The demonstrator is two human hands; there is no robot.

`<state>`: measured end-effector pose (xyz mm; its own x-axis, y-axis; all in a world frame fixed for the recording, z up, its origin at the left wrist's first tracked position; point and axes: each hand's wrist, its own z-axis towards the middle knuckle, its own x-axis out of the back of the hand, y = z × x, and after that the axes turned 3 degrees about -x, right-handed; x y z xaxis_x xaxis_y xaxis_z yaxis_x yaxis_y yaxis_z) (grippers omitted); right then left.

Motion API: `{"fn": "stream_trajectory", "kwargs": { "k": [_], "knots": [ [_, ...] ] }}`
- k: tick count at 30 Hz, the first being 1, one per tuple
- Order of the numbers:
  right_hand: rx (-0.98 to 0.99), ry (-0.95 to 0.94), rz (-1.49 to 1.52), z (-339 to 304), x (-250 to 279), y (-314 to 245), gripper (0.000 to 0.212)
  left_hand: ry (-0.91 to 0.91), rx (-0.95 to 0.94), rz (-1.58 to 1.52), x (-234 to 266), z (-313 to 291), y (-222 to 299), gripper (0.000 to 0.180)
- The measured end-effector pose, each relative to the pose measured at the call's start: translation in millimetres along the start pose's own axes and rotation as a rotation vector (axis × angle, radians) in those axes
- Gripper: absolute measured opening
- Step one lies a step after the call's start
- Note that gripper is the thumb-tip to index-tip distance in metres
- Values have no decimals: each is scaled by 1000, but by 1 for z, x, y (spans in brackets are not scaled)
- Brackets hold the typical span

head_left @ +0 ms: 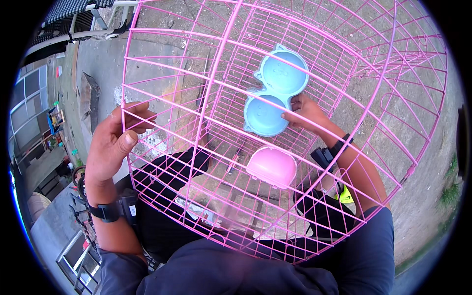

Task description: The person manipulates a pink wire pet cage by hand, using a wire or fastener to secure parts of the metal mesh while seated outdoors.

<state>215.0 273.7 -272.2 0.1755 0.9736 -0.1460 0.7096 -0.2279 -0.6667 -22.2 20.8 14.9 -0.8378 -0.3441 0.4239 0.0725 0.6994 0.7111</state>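
A large pink wire cage [211,81] stands before me, tilted over my lap. Inside it is a light blue double bowl [282,73], its two round basins joined and trimmed with small ear shapes. My right hand [309,114] pinches its rim near the joint, thumb over the lower basin. Beside the cage's left edge, my left hand [115,137] has its fingers loosely spread against the wires, thumb apart. Below the double bowl, a rounded pink plastic cup [273,167] sits at the cage's near wire wall.
Bare dirt ground [403,196] lies to the right, with a grey concrete slab [142,64] at the left. A woven black chair [73,14] with a metal frame stands at the far left. A bicycle [81,211] is farther off on the left.
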Motion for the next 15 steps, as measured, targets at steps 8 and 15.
{"fn": "stream_trajectory", "kwargs": {
  "k": [8, 15],
  "knots": [
    [-24, 55, 64, 11, -6, -9, 62, 2, 0, 14, -2, -1, 1, 79],
    [10, 47, 134, 17, -13, -8, 61, 13, 8, 21, -3, -1, 3, 80]
  ]
}}
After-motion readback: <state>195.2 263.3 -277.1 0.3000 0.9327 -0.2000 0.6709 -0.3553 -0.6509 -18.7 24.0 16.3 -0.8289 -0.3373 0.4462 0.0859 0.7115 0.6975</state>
